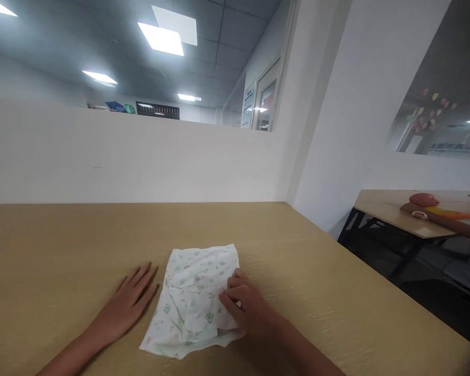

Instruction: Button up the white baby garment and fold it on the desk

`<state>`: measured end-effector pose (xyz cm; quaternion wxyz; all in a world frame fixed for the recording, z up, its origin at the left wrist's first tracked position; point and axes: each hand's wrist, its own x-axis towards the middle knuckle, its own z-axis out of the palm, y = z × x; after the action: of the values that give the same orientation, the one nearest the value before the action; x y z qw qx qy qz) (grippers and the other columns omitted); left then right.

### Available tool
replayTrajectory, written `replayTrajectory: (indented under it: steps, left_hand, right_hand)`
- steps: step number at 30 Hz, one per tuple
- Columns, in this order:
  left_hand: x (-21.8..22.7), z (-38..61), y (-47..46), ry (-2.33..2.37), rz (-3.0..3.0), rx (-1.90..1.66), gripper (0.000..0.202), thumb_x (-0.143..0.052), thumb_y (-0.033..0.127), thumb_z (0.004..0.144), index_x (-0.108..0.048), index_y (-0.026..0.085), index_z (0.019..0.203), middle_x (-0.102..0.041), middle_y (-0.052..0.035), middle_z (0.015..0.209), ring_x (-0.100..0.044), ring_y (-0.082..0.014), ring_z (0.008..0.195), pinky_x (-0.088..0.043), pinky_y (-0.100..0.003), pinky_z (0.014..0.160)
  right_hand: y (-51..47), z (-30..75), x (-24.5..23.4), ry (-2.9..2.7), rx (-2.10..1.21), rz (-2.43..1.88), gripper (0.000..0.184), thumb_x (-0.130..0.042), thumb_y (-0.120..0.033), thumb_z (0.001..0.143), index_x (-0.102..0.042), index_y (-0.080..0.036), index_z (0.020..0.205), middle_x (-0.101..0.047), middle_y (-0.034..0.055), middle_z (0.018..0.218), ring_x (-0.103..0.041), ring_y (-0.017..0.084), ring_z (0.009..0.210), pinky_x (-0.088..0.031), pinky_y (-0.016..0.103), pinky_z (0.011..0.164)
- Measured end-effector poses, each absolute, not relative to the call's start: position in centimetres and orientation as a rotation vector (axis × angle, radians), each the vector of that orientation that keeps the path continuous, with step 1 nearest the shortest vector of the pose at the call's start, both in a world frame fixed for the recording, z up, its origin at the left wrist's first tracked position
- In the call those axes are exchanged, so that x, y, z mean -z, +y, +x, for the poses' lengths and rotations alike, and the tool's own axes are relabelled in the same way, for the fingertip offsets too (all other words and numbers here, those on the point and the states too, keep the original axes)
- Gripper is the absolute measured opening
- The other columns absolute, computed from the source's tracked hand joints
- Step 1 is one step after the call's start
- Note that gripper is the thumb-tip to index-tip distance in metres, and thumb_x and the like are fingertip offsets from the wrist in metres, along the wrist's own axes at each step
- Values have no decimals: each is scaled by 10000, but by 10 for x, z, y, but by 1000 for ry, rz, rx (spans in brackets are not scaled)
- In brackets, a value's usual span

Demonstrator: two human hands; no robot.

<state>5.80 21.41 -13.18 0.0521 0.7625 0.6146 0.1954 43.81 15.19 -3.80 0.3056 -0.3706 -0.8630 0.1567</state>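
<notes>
A white cloth (196, 297) printed with small green and grey figures lies on the wooden table in front of me. It is creased, and its lower edge shows more than one layer; whether it is a garment I cannot tell. My right hand (245, 303) is at the cloth's right edge, with thumb and fingers pinched together on the fabric. To the left of the cloth, my left hand (131, 295) rests palm down on the table, fingers stretched out and apart from the cloth.
The wooden table (82, 230) meets a low white partition (141, 162) at the back and a white wall (321, 104) at the right. Beyond its right edge stands another table (395, 214), where a person's arm (450, 223) lies beside what looks like a doll (425, 200).
</notes>
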Motion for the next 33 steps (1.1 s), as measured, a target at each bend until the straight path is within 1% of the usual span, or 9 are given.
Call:
replayTrajectory:
  steps: [3,5,8,10,14,20,25,30,33]
  left_hand:
    - [137,60,213,1921,2425,-488,687,-281,617,1059,-356,263,1642,-248,-8,1721,-193,-326,1616,-243,-582,1317]
    - [136,61,211,1927,2443,-454,686,-266,612,1064,-338,259,1648,-249,-8,1720,-199,-330,1614,-257,-577,1312]
    - [131,62,208,1915,2452,-440,697,-248,626,1068,-317,255,1654,-251,-13,1719,-202,-334,1613,-267,-578,1307]
    - [129,62,207,1916,2459,-451,696,-249,625,1069,-326,252,1651,-266,-21,1715,-211,-339,1610,-275,-587,1300]
    - [128,63,208,1930,2468,-458,699,-259,623,1066,-354,240,1642,-291,-37,1708,-233,-350,1602,-283,-600,1290]
    - [129,63,209,1943,2469,-418,710,-252,623,1061,-368,230,1640,-290,-28,1710,-224,-343,1605,-268,-584,1300]
    - [129,62,209,1952,2461,-407,701,-250,622,1062,-356,251,1647,-283,-9,1713,-220,-326,1609,-261,-566,1306]
    - [128,61,209,1933,2474,-391,706,-224,639,1060,-336,276,1655,-268,13,1720,-205,-307,1615,-243,-554,1312]
    - [128,61,209,1944,2462,-386,708,-221,640,1057,-340,279,1654,-267,13,1721,-203,-310,1615,-235,-556,1313]
  right_hand:
    - [151,437,38,-2290,-461,-1012,559,-360,-389,1130,-334,-178,613,-468,19,642,-466,177,774,-393,359,907]
    - [148,435,37,-2284,-465,-1075,564,-352,-400,1130,-326,-175,614,-467,11,638,-458,161,716,-392,356,897]
    - [144,435,33,-2268,-536,-1156,582,-348,-411,1134,-420,-166,611,-526,10,645,-497,147,684,-395,340,888]
    - [142,435,31,-2274,-607,-1169,577,-342,-399,1137,-505,-168,634,-574,16,648,-555,162,746,-402,318,868]
    - [139,437,30,-2338,-603,-1155,478,-362,-349,1124,-646,-186,777,-657,26,784,-599,170,837,-418,273,804]
    - [135,438,25,-2410,-566,-1112,303,-396,-230,1096,-690,-214,1023,-728,13,970,-651,159,881,-439,244,806]
    - [135,437,22,-2438,-574,-1075,250,-440,-198,1077,-678,-214,1149,-728,24,1031,-652,163,916,-428,236,790]
    - [137,435,22,-2435,-617,-1123,108,-543,-239,1049,-621,-196,987,-650,-8,848,-539,119,721,-351,226,666]
    - [140,434,27,-2436,-586,-1038,278,-551,-252,1049,-506,-173,787,-590,4,811,-517,128,771,-371,238,708]
